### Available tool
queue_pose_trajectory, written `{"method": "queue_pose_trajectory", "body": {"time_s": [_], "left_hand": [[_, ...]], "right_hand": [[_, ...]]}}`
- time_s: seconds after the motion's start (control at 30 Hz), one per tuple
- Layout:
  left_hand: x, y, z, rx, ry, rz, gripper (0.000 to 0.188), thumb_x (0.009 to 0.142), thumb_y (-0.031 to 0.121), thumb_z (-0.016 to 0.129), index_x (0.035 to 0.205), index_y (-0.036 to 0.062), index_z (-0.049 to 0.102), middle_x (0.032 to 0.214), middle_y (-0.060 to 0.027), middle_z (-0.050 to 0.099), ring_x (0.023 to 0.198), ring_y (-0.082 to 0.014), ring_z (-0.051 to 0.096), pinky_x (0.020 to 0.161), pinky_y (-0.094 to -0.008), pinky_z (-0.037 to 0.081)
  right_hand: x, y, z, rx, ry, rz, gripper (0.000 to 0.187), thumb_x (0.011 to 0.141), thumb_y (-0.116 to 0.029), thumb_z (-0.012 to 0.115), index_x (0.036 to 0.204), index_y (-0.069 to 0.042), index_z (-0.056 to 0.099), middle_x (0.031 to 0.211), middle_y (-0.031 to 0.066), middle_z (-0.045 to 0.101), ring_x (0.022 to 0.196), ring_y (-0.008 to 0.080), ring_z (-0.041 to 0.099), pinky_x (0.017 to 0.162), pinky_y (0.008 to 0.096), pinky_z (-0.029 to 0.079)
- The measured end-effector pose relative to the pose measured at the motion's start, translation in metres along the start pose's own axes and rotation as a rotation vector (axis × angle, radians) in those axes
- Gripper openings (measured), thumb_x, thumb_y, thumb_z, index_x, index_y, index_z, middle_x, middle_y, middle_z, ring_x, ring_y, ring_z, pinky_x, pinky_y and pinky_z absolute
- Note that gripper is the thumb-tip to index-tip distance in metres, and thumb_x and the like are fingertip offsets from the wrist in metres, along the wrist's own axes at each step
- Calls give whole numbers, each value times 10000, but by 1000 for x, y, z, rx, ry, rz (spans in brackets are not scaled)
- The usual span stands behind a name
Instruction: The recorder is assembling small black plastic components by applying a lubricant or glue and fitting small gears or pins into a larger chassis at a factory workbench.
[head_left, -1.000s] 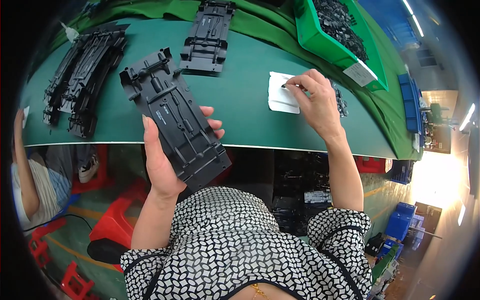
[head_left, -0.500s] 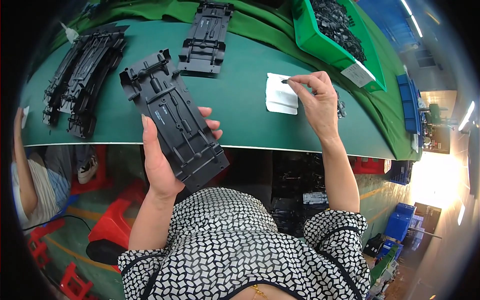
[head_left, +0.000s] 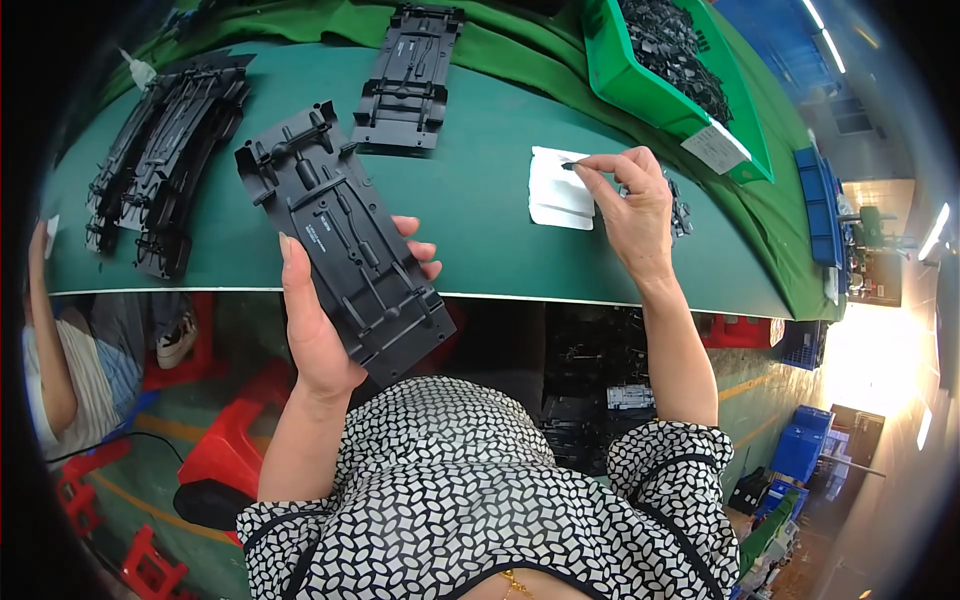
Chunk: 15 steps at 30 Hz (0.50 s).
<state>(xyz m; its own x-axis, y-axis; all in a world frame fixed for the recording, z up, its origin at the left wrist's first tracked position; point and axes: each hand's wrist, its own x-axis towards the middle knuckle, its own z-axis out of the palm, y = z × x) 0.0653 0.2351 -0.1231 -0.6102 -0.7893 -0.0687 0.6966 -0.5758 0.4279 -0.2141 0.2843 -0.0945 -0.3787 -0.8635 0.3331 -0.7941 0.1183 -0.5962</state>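
My left hand [head_left: 318, 320] is wrapped round a black plastic model-car chassis [head_left: 345, 240], thumb on the near side and fingertips on the far side. The chassis is tilted, its detailed face turned up, in front of the table edge. Over the table to the right, my right hand [head_left: 632, 200] pinches a small black part [head_left: 569, 165] between thumb and fingertips. That part is held over a white sheet [head_left: 560, 195] lying on the green table [head_left: 480, 200]. Its exact shape is too small to make out. Behind the right hand, several small black pieces [head_left: 681, 212] are partly hidden.
A matching chassis [head_left: 408, 80] lies at the back of the table, with several more [head_left: 175, 150] stacked at the left. A green bin [head_left: 655, 95] of small black parts stands at the back right. At the far left sits another person [head_left: 60, 370], near red stools [head_left: 225, 440].
Very little differs. Both hands keep their holds on the chassis and the small part, with only a slight shift.
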Motion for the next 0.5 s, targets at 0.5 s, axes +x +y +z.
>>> {"method": "queue_pose_trajectory", "body": {"time_s": [0.5], "left_hand": [[1, -1, -1, -9, -38, -14, 822, 942, 660, 229, 1261, -64, 453, 1180, -183, 558, 1039, -282, 589, 937, -425, 486]], "right_hand": [[-1, 5, 1, -305, 19, -294, 44, 781, -124, 708, 820, -119, 691, 769, 15, 545, 791, 212, 519, 717, 349, 331]]}}
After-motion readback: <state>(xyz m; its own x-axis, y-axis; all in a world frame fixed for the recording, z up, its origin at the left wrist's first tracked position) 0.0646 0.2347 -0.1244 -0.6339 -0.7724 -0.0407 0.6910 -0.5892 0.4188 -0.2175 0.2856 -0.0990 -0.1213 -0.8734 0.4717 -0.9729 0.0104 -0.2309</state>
